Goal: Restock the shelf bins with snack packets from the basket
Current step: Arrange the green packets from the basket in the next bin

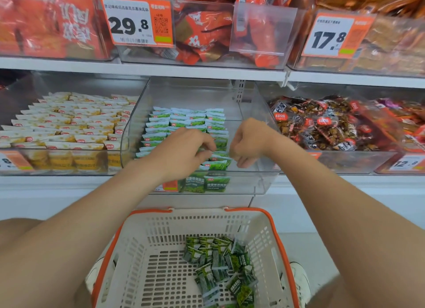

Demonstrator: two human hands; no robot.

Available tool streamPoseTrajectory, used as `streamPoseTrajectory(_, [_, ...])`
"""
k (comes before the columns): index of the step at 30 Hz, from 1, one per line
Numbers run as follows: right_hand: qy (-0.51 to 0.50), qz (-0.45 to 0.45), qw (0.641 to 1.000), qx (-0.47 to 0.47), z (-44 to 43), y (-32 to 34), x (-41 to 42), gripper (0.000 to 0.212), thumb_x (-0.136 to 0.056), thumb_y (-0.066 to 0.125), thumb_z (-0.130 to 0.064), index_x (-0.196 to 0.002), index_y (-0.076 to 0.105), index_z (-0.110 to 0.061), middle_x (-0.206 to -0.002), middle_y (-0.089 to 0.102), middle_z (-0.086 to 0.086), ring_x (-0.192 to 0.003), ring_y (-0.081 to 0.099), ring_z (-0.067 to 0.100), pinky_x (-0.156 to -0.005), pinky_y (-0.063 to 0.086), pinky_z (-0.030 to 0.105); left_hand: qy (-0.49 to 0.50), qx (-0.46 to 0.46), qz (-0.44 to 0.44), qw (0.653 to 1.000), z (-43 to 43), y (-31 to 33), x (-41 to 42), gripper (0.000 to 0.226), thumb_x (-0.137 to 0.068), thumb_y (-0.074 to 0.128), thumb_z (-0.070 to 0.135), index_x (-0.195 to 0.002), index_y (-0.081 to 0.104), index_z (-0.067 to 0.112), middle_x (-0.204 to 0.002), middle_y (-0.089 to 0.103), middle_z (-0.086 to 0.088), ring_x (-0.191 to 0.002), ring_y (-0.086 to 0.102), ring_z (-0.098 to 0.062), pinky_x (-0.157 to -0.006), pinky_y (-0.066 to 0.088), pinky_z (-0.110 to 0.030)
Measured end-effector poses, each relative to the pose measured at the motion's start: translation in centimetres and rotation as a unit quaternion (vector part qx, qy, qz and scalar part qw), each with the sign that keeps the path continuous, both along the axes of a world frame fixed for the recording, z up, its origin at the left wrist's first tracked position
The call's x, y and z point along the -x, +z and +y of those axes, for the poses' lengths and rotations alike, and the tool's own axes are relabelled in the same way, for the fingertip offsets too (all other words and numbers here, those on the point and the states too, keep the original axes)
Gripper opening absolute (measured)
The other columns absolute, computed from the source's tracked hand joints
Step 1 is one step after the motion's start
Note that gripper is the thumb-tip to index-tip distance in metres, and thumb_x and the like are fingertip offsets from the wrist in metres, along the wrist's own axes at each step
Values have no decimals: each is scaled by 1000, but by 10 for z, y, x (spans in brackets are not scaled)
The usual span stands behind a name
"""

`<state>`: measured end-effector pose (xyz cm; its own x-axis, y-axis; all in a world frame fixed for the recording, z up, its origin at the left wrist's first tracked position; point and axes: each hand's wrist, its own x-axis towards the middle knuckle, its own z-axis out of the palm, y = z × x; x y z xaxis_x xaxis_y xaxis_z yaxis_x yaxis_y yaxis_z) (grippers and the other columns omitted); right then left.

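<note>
Packets [217,166] are standing in the bin [243,183] under left hand [184,148], which is pinching one; right hand [248,144] is hovering curled beside it, grip unclear. Nudging risks toppling rows; spares [218,264] are lying in basket [274,229] below.

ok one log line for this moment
left hand: pinching green snack packets in clear plastic bin | right hand: curled alongside, grip unclear | white orange-rimmed basket: packets inside

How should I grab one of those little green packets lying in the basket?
Come straight down from above, because the basket walls block the sides. Choose a green packet on top of the pile and pinch it by its flat sealed end. The packets are small and pillow-shaped and overlap loosely, so a top one should lift free without dragging the others.
</note>
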<state>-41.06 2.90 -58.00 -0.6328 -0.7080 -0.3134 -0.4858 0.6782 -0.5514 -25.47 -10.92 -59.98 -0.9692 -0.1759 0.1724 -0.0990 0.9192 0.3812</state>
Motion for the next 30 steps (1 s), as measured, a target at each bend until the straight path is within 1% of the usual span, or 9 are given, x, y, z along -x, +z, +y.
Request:
streamPoseTrajectory(4, [-15,-41,997,-68,-9,-21,-6,20,-90,76,-8,-97,71,9,-71,77,12,-69,78,23,-75,65,39,-24,-42,-40,998,-5,-3,16,23,-89,82,30,-111,79,24,-93,77,14,-72,63,14,-69,47,-13])
streamPoseTrajectory(7, [-35,-55,997,-48,-17,-27,-1,19,-87,77,-4,-98,72,11,-81,78,17,-80,78,27,-87,63,47,-36,-29,-83,995,-6,-4,27,16,-82,89,26,-97,83,25,-86,78,13,-73,67,9,-74,56,-21])
streamPoseTrajectory(13, [-55,-92,994,0,-19,-24,-1,22,-85,75,4,-105,73,13,-87,77,22,-82,78,30,-81,65,41,-68,50,-90,992,7,-5,42,20,-79,77,8,-86,84,25,-69,70,21,-76,71,-6,-77,60,-34])
streamPoseTrajectory(16, [-81,-189,979,-15,-13,-18,0,29,-100,61,-7,-121,62,13,-101,73,27,-81,76,29,-72,65,36,-80,74,-121,987,5,-6,47,20,-80,78,5,-85,83,24,-68,67,21,-77,70,-9,-78,61,-37])
streamPoseTrajectory(19, [-138,-225,964,-27,-8,-7,1,45,-111,41,-23,-145,43,8,-118,65,34,-90,72,36,-66,64,41,-76,-32,-147,986,-6,3,41,17,-83,87,14,-98,83,21,-87,79,10,-81,72,0,-80,60,-22])
streamPoseTrajectory(21, [-162,-222,961,-21,-8,-8,-3,55,-112,35,-27,-160,20,-6,-140,52,35,-110,66,44,-63,64,49,-50,-88,-98,990,-15,11,33,7,-89,83,26,-96,83,25,-87,79,13,-81,71,4,-77,56,-19])
streamPoseTrajectory(23, [-155,-246,957,-22,-16,-14,-14,57,-110,37,-32,-162,19,-17,-155,39,25,-119,62,44,-68,63,54,1,-16,-31,999,-25,10,27,16,-98,69,35,-110,78,28,-108,77,10,-101,68,-2,-91,54,-32])
streamPoseTrajectory(26, [-123,-288,949,-25,-35,-28,-29,54,-105,42,-35,-157,35,-22,-162,35,9,-125,60,40,-75,62,59,92,107,-123,982,-34,-5,11,48,-108,39,46,-156,38,37,-166,32,1,-152,27,-31,-119,28,-59])
streamPoseTrajectory(30, [-135,-350,927,7,-32,-17,-31,32,-104,39,-26,-126,57,-11,-127,61,15,-107,69,41,-87,57,65,118,25,-210,970,-28,-23,2,60,-109,19,54,-165,6,37,-173,-12,10,-159,-14,-27,-125,0,-61])
